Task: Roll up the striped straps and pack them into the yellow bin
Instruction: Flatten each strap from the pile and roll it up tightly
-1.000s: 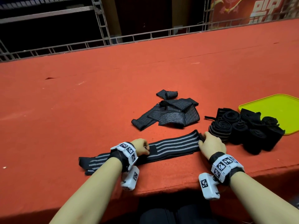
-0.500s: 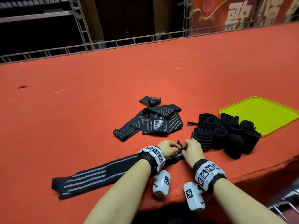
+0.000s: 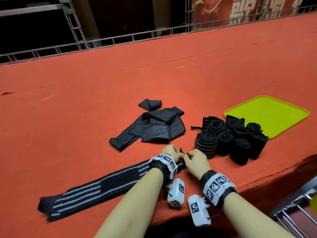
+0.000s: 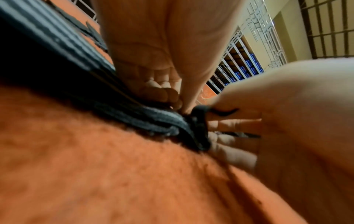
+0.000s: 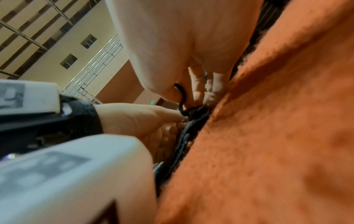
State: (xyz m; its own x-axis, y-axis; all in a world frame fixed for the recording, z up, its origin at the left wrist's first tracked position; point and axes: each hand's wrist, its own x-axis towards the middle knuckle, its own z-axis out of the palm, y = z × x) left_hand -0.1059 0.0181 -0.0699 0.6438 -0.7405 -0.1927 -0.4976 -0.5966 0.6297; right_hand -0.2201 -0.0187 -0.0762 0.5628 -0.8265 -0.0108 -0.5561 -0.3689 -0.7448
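- The left hand [image 3: 171, 151] and right hand [image 3: 197, 160] meet, fingers curled, on the near end of a long black elastic strap with grey stripes [image 3: 96, 188] that lies flat on the orange-red felt table [image 3: 85, 109].
- Both hands pinch that end; in the left wrist view the curled left fingers [image 4: 162, 91] press on the strap's folded tip [image 4: 199, 128], and the right fingers [image 4: 235, 125] touch it from the other side.
- In the right wrist view a thin black loop [image 5: 182, 97] curls up from the tip, between the two hands.
- From the grip, the strap runs away to the person's left, its far end well apart from the hands.
- Just beyond the grip lies a loose heap of unrolled black, thin-striped straps [image 3: 154, 126].
- Just beside the right hand, on its far right side, a cluster of rolled black straps [image 3: 231, 138] stands on the felt.
- Beyond the rolls lies the shallow yellow-green plastic bin [image 3: 274, 117]; whether the rear rolls touch its near rim cannot be told.
- White tagged camera units [image 3: 199, 210] hang under both wrists.
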